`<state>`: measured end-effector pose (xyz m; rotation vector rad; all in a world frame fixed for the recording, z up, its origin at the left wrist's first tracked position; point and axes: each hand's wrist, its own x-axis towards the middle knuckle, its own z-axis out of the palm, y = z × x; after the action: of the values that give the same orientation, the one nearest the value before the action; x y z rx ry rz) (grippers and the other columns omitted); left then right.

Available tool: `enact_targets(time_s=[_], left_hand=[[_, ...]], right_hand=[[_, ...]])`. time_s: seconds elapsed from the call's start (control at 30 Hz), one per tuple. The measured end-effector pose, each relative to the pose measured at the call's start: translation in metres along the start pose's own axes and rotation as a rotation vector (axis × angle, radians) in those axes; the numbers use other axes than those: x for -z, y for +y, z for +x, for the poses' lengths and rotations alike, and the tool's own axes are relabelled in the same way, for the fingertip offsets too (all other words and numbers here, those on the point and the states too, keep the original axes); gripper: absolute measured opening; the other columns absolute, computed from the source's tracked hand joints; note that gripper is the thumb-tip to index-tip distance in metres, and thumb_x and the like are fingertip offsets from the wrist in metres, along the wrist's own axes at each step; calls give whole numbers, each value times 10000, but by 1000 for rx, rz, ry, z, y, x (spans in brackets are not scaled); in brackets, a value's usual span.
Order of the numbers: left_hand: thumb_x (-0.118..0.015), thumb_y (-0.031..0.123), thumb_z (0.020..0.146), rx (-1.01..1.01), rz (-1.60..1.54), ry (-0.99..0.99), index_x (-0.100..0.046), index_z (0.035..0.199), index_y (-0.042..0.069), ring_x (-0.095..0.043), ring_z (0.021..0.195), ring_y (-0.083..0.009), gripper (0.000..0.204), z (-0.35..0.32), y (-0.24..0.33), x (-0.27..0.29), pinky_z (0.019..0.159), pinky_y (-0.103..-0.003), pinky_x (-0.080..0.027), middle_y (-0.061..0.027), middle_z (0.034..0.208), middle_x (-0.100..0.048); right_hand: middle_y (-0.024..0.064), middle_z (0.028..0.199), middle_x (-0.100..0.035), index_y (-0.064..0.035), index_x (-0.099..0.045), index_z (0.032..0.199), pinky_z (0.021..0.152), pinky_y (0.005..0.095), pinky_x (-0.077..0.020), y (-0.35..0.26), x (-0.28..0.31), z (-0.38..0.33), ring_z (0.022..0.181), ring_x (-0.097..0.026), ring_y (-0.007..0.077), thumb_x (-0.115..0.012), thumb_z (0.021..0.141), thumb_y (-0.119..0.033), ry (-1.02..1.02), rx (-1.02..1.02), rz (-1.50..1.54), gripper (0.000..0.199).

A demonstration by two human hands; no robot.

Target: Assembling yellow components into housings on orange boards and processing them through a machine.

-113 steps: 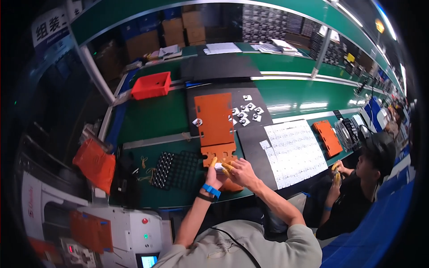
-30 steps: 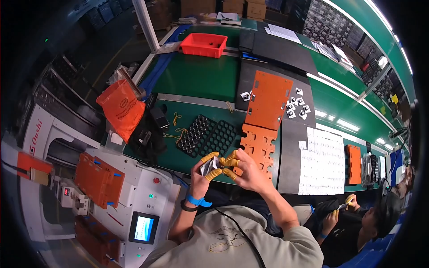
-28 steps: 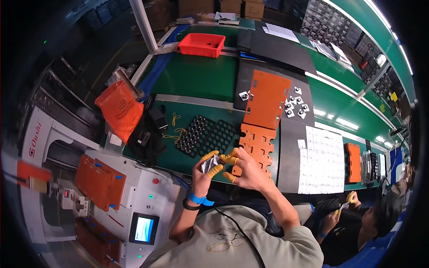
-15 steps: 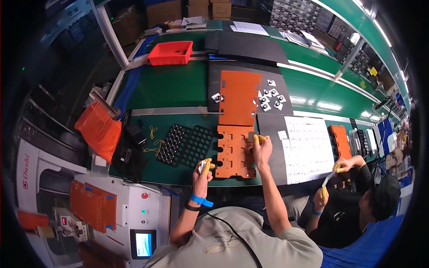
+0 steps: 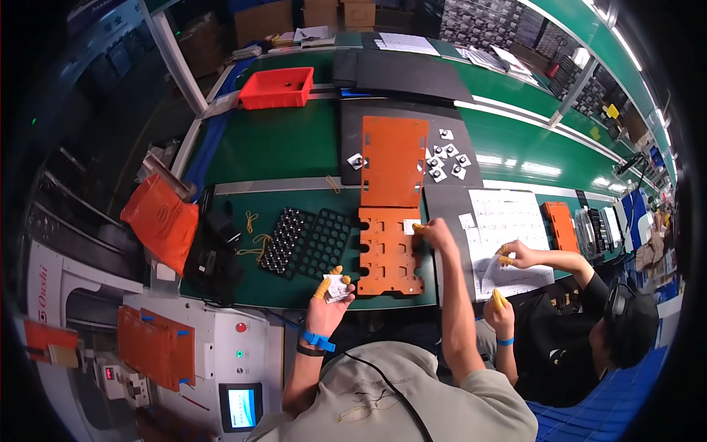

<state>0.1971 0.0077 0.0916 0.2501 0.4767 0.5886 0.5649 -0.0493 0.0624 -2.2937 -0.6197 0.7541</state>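
Holding a small white part between yellow-capped fingers closed around it, the left hand sits at lower centre, just left of the notched orange plate on the green worktop. The right hand rests at that plate's upper right edge, fingers pinched on another small white piece. Two orange plates lie end to end, the plain orange plate above, beside two black trays and one red bin.
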Motion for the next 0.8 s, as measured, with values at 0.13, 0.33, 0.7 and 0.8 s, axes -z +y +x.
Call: enact_targets(time_s=[0.13,0.33,0.7,0.8], left_hand=[[-502,422,1009,49,-86,-142,-577,1287,71,-595,857,-223,454,-13,15,34,696,-312,-488,-109,1099,-650],[-576,315,948,-91,-228,20,-602,1246,89,-503,793,-228,374,-48,41,53,666,-315,-408,-127,1080,-631],[-525,369,999,-89,-21,-20,-552,1351,89,-678,1007,-321,450,-83,47,81,805,-382,-583,-150,1175,-667],[-476,440,1002,-113,123,-12,-538,1347,54,-664,813,-235,522,-83,50,62,651,-314,-536,-129,1101,-676]], right_hand=[[230,874,-716,27,-704,856,737,481,-565,-78,1,-45,843,-701,412,-808,752,-335,285,184,-534,391],[182,790,-692,-34,-719,862,713,446,-538,-174,-108,-95,774,-679,366,-763,793,-313,48,658,-233,290],[131,1039,-635,-44,-698,984,863,431,-538,-204,-223,-20,1043,-622,316,-677,760,-204,-59,1121,-630,275],[151,1019,-644,-32,-684,930,852,429,-534,-217,-215,-30,1000,-636,315,-683,692,-204,-4,1154,-627,294]])
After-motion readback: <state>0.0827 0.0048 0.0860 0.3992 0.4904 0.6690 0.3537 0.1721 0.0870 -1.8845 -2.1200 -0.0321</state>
